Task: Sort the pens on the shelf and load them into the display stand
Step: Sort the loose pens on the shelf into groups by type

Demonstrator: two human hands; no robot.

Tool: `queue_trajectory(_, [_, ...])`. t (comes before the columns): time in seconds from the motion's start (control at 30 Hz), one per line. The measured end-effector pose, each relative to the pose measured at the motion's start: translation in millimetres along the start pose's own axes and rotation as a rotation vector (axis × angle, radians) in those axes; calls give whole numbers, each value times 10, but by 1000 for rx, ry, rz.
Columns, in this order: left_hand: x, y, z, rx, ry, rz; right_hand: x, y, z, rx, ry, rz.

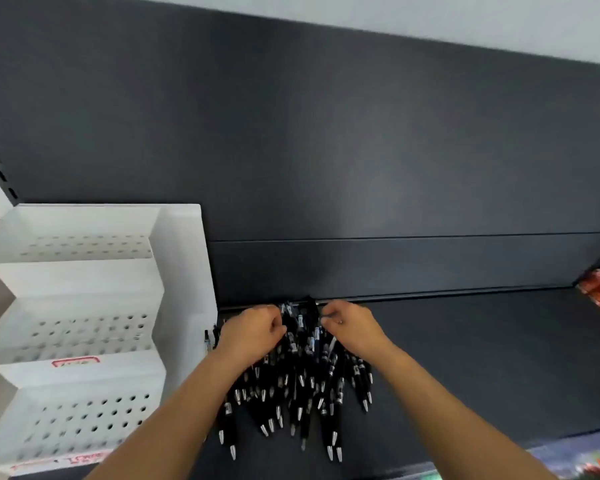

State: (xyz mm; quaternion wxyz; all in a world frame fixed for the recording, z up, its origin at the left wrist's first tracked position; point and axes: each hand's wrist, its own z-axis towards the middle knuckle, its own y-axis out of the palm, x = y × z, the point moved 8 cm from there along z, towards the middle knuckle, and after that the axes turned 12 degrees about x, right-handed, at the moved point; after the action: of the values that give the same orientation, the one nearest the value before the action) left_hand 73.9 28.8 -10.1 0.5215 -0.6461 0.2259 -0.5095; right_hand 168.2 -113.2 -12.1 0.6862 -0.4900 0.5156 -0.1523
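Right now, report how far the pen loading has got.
Done: nothing visible; every hole showing in the white display stand is empty. In hand: the left grip and right grip both curl into the far end of the pens heaped on the shelf. Left: sorting the whole heap and loading it.

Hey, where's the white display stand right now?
In the head view, the white display stand sits at the left on the dark shelf, just left of the pile of black pens.
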Motion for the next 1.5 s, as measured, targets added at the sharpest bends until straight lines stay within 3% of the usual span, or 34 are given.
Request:
queue_trajectory(0.3, [54,535,4,-96,-119,239,120,302,121,-99,12,3])
queue_trajectory(0.6, [12,588,-51,-121,-361,121,199,399,172,-172,-37,-48])
queue_trajectory(0.87, [92,630,11,-130,-365,232,127,452,364,-119,-22,-28])
queue_trajectory(1.1, [-135,485,106,-106,-374,57,117,429,584,-73,-32,-26])
queue_trajectory(1.2, [-243,406,112,-75,-391,-182,25,511,708,-51,-79,-64])
queue_trajectory(1.3, [-352,331,63,-39,-452,-367,-67,601,812,-26,-116,-189])
queue_trajectory(1.5, [-503,281,-18,-68,-465,-381,-137,773,863,-7,-45,-448])
